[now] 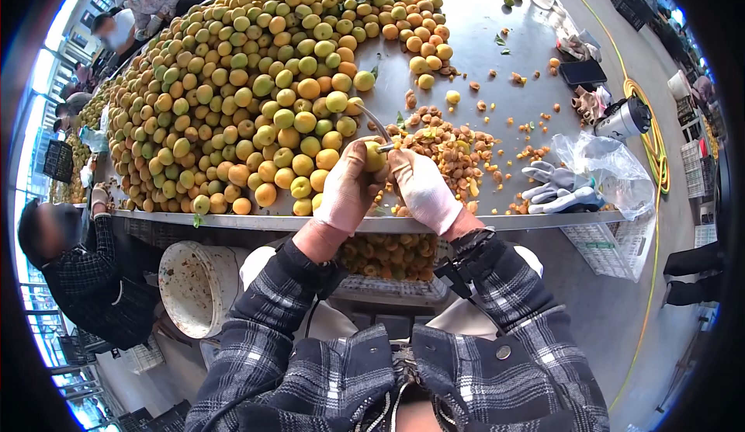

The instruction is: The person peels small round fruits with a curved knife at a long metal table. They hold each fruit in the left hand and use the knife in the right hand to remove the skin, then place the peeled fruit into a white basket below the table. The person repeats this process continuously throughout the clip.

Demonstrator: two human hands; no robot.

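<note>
My left hand [348,187], in a pale, brown-stained glove, closes around a yellow-green apricot [375,155] above the table's near edge. Beside it my right hand [421,189], gloved too, grips a thin curved metal pitting tool [377,124]. Its handle is mostly hidden in the fingers, and one end meets the apricot. Left of and beyond my hands spreads a large heap of whole apricots [233,114], green to orange. A pile of brown pits and fruit scraps [454,149] lies just right of my right hand.
Grey gloves [560,187] and a clear plastic bag [609,170] lie at the right, near a tumbler [623,119] and a phone [583,72]. Below the metal table's edge [497,222] sit a crate of fruit [388,257] and a white bucket [198,288]. Another person [85,269] works at left.
</note>
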